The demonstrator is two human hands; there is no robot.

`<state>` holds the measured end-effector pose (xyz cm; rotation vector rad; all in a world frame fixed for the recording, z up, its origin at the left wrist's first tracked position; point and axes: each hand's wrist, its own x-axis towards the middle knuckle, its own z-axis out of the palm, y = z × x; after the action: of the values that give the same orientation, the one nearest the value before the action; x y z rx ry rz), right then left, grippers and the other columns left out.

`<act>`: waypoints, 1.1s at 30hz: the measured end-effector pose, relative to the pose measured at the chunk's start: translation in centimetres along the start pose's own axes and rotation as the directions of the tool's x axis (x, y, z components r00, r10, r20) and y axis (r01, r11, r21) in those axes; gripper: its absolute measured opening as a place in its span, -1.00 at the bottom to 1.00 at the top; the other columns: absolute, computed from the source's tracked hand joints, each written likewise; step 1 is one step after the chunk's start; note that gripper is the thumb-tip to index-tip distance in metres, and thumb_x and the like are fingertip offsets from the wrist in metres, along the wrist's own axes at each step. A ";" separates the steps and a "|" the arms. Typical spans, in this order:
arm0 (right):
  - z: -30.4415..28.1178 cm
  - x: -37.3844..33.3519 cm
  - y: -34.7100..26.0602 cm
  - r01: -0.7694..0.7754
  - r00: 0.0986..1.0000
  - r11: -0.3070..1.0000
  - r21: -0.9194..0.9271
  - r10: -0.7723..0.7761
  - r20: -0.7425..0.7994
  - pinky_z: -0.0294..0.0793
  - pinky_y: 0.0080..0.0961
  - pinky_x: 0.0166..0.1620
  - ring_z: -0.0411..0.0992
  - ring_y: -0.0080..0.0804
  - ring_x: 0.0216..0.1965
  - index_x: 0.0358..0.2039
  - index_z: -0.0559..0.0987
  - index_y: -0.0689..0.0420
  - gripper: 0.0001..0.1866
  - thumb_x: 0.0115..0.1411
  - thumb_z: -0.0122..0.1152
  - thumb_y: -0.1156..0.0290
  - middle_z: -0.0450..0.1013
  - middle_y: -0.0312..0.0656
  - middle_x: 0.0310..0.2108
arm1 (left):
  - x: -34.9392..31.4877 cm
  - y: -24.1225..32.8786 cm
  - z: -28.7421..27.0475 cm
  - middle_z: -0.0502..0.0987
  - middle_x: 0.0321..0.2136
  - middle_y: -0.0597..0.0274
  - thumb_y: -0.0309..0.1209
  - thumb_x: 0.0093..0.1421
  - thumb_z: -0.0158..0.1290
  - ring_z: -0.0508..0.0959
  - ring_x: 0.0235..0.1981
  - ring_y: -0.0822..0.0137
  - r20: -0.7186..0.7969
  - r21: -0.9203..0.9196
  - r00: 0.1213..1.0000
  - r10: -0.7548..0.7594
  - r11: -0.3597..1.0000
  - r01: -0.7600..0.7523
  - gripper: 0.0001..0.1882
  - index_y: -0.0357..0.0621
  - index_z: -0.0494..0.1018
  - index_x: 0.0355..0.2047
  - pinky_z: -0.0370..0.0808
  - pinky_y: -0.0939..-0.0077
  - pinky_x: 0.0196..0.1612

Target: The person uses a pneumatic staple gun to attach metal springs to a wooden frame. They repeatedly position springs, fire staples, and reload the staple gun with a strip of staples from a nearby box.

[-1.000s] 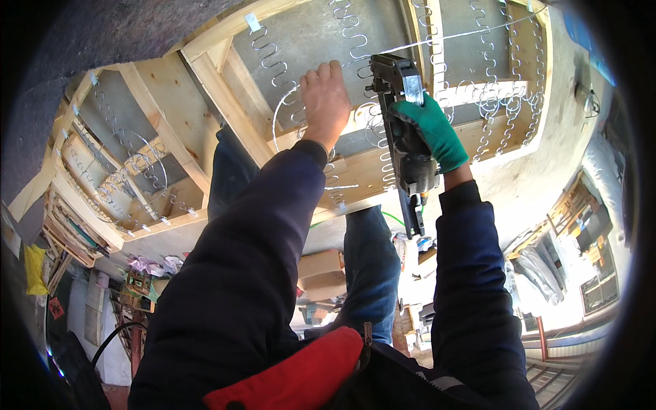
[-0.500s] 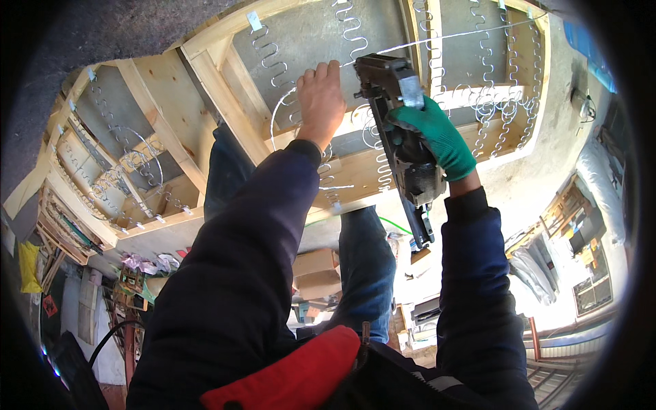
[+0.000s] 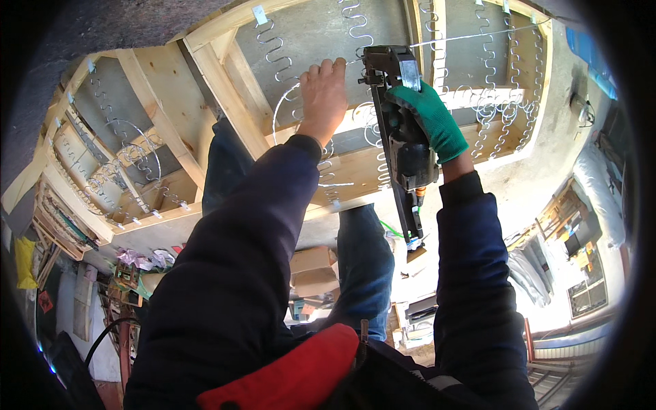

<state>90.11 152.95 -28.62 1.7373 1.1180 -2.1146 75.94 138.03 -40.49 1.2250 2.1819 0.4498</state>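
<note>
Head view: R hand, in a knitted green glove w/ dark palm side (image 3: 434, 126), is wrapped round the body of a long black metal-and-plastic air stapler (image 3: 412, 160); fingers closed on it, thumb side toward the far end. Stapler is up off the frame, R of centre, its head at the far end & its long straight rail running back to the near side. Orange fitting (image 3: 421, 193) sits at its near end, and a thin bright-green hose (image 3: 391, 229) shows just L of that end

L hand, bare (image 3: 324, 99), is L of the stapler, fingers curled closed w/ a twisted white cord (image 3: 471, 36) coming out both sides; fingertips hidden, so can't tell how tight the pinch is. Cord hangs in a loose loop L of the hand; to the R it passes behind the stapler head & runs straight to the far R corner of a pale bare-wood frame (image 3: 225, 99). Silver zigzag wire springs (image 3: 273, 49) span the frame, white clips (image 3: 260, 15) at their ends

Handling, my guess: stapler is stiff, fairly heavy, prob. head-heavy, hose adds drag; best held round the mid body, as now, clear of the head. Cord looks light, limp when slack, maybe a bit slippery on bare skin; pinch it btwn thumb & fingers near the straight stretch
</note>
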 end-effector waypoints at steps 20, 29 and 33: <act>0.5 1.8 1.3 0.020 0.973 1.000 -0.001 -0.019 0.230 0.52 -0.54 -0.34 0.51 -0.59 -0.44 0.00 0.65 0.15 -0.58 0.17 0.46 0.27 0.60 -0.35 -0.34 | 0.2 -2.6 -2.1 0.56 0.12 -0.09 -0.65 0.13 0.04 0.52 0.17 -0.13 -0.049 -0.231 0.998 0.034 0.972 -0.045 -0.34 -0.19 0.42 0.30 0.44 0.02 0.25; -0.1 -6.0 1.7 0.033 0.991 0.950 -0.311 0.009 0.134 0.57 -0.46 -0.22 0.55 -0.51 -0.36 0.03 0.64 0.16 -0.55 0.16 0.42 0.25 0.63 -0.26 -0.32 | 0.8 -2.1 -7.4 0.61 0.06 -0.09 -0.63 0.15 0.05 0.55 0.12 -0.13 -0.096 -0.297 0.982 0.165 0.937 -0.186 -0.48 -0.25 0.51 0.17 0.48 0.03 0.20; -5.5 -9.9 0.9 -0.002 1.000 0.982 -0.186 -0.002 -0.024 0.55 -0.48 -0.17 0.53 -0.56 -0.29 0.02 0.63 0.24 -0.58 0.19 0.38 0.31 0.61 -0.29 -0.27 | 2.9 5.1 -5.0 0.57 0.14 -0.09 -0.55 0.23 0.05 0.51 0.22 -0.09 0.034 -0.252 0.946 0.323 0.919 -0.304 -0.50 -0.28 0.48 0.21 0.43 0.08 0.29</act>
<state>97.75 152.80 -20.21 1.6809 1.2772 -1.9237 74.91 143.15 -34.83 1.4304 1.8060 0.7673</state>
